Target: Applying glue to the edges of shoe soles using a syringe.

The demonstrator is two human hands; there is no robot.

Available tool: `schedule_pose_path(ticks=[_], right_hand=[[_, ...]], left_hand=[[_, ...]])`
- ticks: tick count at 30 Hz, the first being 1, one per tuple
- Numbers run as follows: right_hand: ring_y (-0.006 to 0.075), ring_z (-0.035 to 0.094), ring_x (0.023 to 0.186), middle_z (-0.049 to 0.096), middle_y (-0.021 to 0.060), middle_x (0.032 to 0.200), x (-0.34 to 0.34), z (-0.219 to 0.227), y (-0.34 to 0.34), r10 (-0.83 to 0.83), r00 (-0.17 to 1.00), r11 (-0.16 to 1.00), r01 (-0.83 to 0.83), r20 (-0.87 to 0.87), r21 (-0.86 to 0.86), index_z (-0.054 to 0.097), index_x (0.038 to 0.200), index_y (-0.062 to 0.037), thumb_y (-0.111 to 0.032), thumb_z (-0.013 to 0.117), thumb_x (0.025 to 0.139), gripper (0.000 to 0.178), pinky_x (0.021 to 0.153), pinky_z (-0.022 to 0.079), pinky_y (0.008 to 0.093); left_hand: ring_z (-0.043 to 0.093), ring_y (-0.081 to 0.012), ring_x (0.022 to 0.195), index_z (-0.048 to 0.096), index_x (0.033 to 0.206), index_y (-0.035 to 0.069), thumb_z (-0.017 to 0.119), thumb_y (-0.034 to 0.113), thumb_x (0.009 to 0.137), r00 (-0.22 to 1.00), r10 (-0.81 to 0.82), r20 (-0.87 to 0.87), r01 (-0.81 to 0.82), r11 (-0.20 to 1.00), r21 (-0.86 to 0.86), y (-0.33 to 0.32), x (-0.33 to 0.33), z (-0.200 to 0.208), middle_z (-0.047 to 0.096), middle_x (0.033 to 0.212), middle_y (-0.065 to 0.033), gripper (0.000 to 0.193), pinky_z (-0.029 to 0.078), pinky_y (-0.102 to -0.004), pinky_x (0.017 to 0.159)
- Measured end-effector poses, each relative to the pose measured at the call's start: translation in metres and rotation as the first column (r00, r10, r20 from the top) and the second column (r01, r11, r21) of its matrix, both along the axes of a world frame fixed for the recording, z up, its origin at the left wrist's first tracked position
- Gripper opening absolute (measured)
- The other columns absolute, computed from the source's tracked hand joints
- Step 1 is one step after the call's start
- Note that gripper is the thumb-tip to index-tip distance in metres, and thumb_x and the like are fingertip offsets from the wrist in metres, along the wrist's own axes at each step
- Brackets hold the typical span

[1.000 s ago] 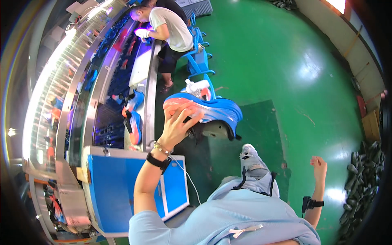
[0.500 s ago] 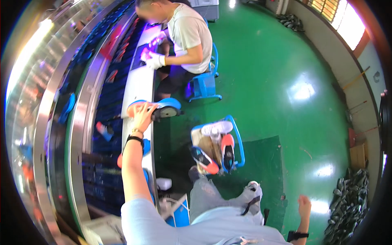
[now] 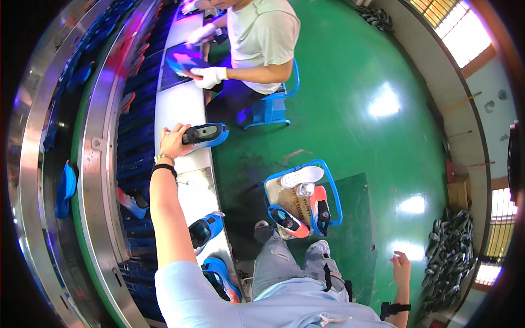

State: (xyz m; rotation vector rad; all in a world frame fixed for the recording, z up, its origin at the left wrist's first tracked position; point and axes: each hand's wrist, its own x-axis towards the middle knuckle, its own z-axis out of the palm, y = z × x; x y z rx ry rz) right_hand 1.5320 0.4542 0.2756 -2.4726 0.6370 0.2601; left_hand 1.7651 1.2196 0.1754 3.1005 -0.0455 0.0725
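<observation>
My left hand (image 3: 174, 141) reaches out over the white ledge, its fingers wrapped round the front end of a blue shoe (image 3: 214, 136). The shoe's dark opening faces up, with something dark and grey inside. Part of the front is hidden under my fingers. Closer to me on the same ledge sit a blue shoe with a dark opening (image 3: 203, 230) and a blue and orange shoe (image 3: 220, 277). My right hand (image 3: 401, 267) hangs at the right over the green floor, holding nothing, with its fingers loosely bent and apart.
A co-worker (image 3: 262, 49) in white gloves handles a shoe (image 3: 183, 64) farther along the ledge. Conveyor rollers (image 3: 139, 145) with shoes run on the left. A blue-framed stool (image 3: 338, 188) bears shoes and a clear bottle. Dark shoe-shaped pieces (image 3: 449, 262) lie heaped by the right wall.
The shoe in my left hand has turned opening-up and come slightly left. My view has shifted, showing more of the shoes on the near ledge. The co-worker has turned a shoe over the ledge.
</observation>
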Motion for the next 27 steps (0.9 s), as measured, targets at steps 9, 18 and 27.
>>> schedule_pose_path(ticks=[9, 18, 27], right_hand=[[0.0164, 0.062, 0.075, 0.065, 0.0078, 0.077, -0.024, 0.002, -0.026, 0.256, 0.932, 0.963, -0.269, -0.255, -0.016, 0.058, 0.102, -0.0040, -0.004, 0.057, 0.079, 0.023, 0.070, 0.046, 0.0302], [0.0175, 0.061, 0.082, 0.066, 0.0062, 0.079, -0.045, -0.017, -0.162, 0.121, 0.978, 0.992, -0.114, -0.171, 0.054, 0.061, 0.103, -0.0103, -0.018, 0.058, 0.081, 0.023, 0.095, 0.031, 0.0357], [0.0210, 0.063, 0.075, 0.066, 0.0104, 0.081, -0.238, -0.069, -0.373, -0.374, 0.927, 0.915, 0.365, 0.021, 0.170, 0.061, 0.100, -0.0054, -0.012, 0.056, 0.083, 0.020, 0.067, 0.049, 0.0294]], left_hand=[[0.057, -0.0195, 0.102, 0.053, 0.117, 0.024, 0.074, 0.023, 0.055, 0.951, 0.308, -0.027, -0.304, 0.947, 0.108, 0.042, 0.008, 0.007, 0.062, 0.106, -0.0042, 0.065, 0.026, -0.0459, 0.093], [0.046, -0.0314, 0.115, 0.042, 0.126, 0.002, 0.070, 0.018, 0.072, 0.970, 0.234, 0.064, -0.219, 0.958, -0.183, -0.107, -0.069, -0.012, 0.049, 0.123, -0.0195, 0.063, 0.035, -0.0368, 0.097], [0.059, -0.0128, 0.085, 0.045, 0.124, 0.012, 0.064, 0.025, 0.080, 0.636, 0.077, -0.768, -0.683, 0.521, -0.513, -0.465, -0.151, -0.016, 0.062, 0.101, -0.0054, 0.050, 0.042, -0.0276, 0.066]])
